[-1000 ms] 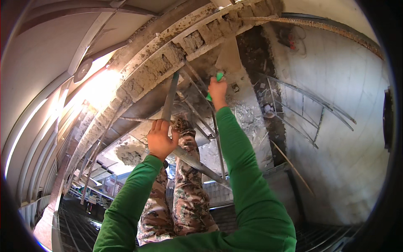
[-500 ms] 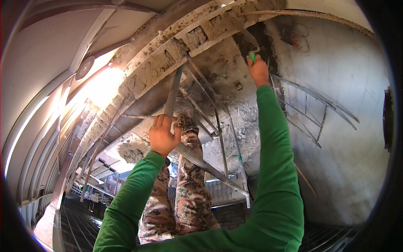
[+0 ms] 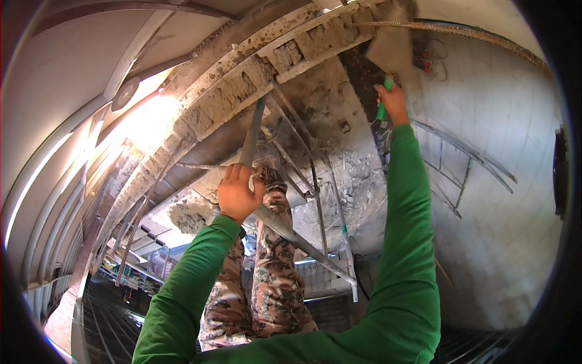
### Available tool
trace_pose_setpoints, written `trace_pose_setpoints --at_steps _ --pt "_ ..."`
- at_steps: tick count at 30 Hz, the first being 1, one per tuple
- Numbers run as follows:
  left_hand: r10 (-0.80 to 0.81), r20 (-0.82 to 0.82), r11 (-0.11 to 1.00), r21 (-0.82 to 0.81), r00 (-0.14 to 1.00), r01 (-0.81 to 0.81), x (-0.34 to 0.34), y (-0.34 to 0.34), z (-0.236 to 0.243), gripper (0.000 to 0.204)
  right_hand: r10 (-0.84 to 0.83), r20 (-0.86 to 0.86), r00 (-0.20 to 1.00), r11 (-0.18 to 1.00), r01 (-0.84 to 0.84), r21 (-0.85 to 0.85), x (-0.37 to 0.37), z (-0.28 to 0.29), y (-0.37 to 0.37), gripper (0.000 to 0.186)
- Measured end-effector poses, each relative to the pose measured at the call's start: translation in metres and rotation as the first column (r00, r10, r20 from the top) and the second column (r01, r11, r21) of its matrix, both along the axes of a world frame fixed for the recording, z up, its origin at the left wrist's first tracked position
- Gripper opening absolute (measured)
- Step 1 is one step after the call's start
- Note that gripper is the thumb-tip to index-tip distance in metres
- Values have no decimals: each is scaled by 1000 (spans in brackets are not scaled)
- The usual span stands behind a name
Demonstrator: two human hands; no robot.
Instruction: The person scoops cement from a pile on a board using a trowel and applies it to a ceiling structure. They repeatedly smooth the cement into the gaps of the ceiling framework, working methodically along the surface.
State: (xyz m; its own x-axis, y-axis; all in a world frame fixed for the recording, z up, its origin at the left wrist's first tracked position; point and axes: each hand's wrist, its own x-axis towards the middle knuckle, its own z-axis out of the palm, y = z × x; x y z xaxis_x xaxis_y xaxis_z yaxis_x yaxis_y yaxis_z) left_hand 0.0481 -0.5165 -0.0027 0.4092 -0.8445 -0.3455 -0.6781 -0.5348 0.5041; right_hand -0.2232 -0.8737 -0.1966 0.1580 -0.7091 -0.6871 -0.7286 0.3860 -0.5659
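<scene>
My left hand (image 3: 238, 191) is closed around a grey metal pipe (image 3: 253, 130) of the frame standing in front of me. Up at the far right, my right hand (image 3: 393, 102) grips the green handle of a trowel (image 3: 381, 111). Its pale, blurred blade (image 3: 388, 51) points away from me, over the dark, wet-looking strip (image 3: 361, 70) between the rough concrete and the smooth wall. Whether the blade touches the surface I cannot tell.
A broken concrete ledge (image 3: 212, 100) with square pockets curves across the top. Thin metal frame bars (image 3: 464, 182) stand by the smooth grey wall (image 3: 497, 242) at right. Rubble (image 3: 357, 182) lies beyond my camouflage-trousered legs (image 3: 276, 267). A rusty bar (image 3: 461, 27) crosses the upper right.
My right hand has moved a little to the right with the trowel, and the trowel has turned so its blade face shows. My left hand keeps its hold on the pipe.
</scene>
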Motion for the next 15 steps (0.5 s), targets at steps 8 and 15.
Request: trace_pose_setpoints --at_steps 8,15 --pt "8 0 1000 2 1000 -8 1 -3 4 16 126 -155 980 971 -153 -181 21 2 -39 25" --pt "0 4 999 -35 1000 0 3 -2 -1 15 343 -268 900 800 -430 -418 -4 -20 -52 27"
